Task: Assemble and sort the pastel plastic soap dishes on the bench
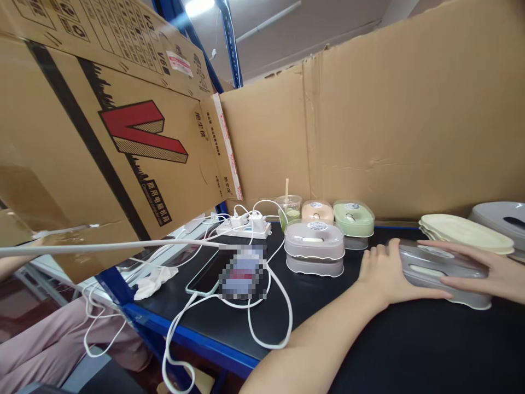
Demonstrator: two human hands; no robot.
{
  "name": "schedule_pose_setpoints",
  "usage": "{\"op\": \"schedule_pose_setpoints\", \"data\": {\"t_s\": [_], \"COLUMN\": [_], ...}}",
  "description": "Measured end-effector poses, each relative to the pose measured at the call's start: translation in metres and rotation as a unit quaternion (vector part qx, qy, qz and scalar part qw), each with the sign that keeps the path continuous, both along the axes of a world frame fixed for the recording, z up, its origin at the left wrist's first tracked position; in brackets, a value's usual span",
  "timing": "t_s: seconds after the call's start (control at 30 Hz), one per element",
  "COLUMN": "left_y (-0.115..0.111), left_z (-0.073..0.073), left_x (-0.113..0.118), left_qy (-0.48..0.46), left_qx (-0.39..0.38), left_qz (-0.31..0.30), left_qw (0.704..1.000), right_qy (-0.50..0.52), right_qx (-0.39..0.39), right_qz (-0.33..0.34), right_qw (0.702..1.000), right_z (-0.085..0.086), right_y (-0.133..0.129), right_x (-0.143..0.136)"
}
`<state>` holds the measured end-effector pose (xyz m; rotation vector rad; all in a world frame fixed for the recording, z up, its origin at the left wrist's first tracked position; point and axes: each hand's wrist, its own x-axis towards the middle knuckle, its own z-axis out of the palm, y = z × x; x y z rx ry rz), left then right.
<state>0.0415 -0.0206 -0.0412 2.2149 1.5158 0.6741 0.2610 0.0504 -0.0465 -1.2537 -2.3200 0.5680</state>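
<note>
Nearest the camera, the left forearm (311,345) is lying across the black worktop (402,350) and ending in the left grip (385,276), which is spreading thumb from fingers around the near-left end of a grey lidded box (445,261). Opposite it, the right grip (488,268) is clasping the box's other end, thumb resting on the lid beside a pale handle (426,271). Both grips are probably holding opposite ends to keep the box steady and level.

Just beyond the right grip, cream oval trays (467,232) are lying nested, presumably to save room. Left of the left grip, another grey box (315,249) is standing before a green box (355,216) and a peach box (318,210), seemingly set aside to leave working space. Their lids are carrying round stickers, too small to read.

Farther left of the grips, two phones (203,273) are lying near a power strip (254,227), apparently for charging; one screen is showing only blur. Above them, a carton (151,148) is displaying a large red V, "V3", "V6" and "商用电脑机箱", likely serving as a screen.
</note>
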Motion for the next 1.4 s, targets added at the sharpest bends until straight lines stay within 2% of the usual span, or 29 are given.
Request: {"op": "schedule_pose_setpoints", "data": {"t_s": [0.2, 0.33, 0.57, 0.77, 0.87, 1.1, 1.23, 1.33, 1.4], "left_y": [0.001, 0.0, -0.001, 0.0, -0.001, -0.007, -0.01, -0.013, -0.014], "left_z": [0.003, 0.003, 0.0, -0.003, -0.004, -0.006, -0.005, -0.003, -0.002], "left_x": [-0.003, -0.004, -0.003, -0.01, -0.011, -0.003, 0.005, 0.009, 0.012], "left_qy": [0.002, -0.008, -0.031, -0.043, -0.046, -0.068, -0.037, 0.026, 0.033], "left_qx": [0.004, 0.004, 0.014, -0.004, -0.008, 0.019, 0.032, 0.028, 0.032], "left_qz": [-0.006, -0.006, -0.008, -0.006, 0.002, 0.016, 0.019, 0.011, 0.008], "left_qw": [1.0, 1.0, 0.999, 0.999, 0.999, 0.997, 0.999, 0.999, 0.999], "right_qy": [0.023, 0.073, 0.063, 0.03, 0.02, 0.032, 0.062, 0.1, 0.137], "right_qx": [0.024, 0.094, 0.134, 0.182, 0.219, 0.362, 0.443, 0.487, 0.49], "right_qz": [-0.033, -0.061, 0.003, 0.066, 0.072, 0.058, -0.006, -0.111, -0.203], "right_qw": [0.999, 0.991, 0.989, 0.981, 0.973, 0.93, 0.894, 0.861, 0.836], "right_z": [-0.001, -0.003, 0.001, -0.008, -0.009, 0.013, 0.027, 0.036, 0.04], "right_y": [-0.008, -0.023, -0.044, -0.026, -0.021, -0.042, -0.036, -0.02, -0.011], "right_x": [-0.013, -0.027, -0.026, -0.019, -0.02, -0.027, -0.011, 0.022, 0.049]}}
